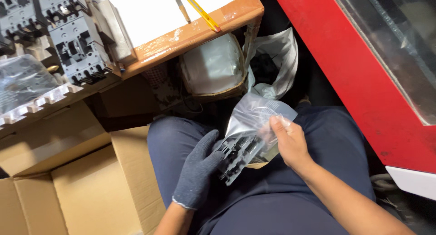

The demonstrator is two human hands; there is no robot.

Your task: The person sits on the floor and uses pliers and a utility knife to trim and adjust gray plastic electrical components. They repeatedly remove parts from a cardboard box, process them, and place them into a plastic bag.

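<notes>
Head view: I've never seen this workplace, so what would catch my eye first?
At centre, over the person's lap, a gloved left hand grips a dark plastic part while the bare right hand holds a clear plastic bag around it. A red panel fills the right side; open cardboard boxes lie lower left.

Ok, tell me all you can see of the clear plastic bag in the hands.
The clear plastic bag is thin, glossy and crinkled, with pale print on its upper part that I will not read out. It is held over the person's lap, its top tilted up toward the desk. A dark grey moulded part with ribs and slots sits at its lower end, seemingly partly inside. The bare right hand pinches the bag's right edge; the gloved left hand supports the part from below.
</notes>
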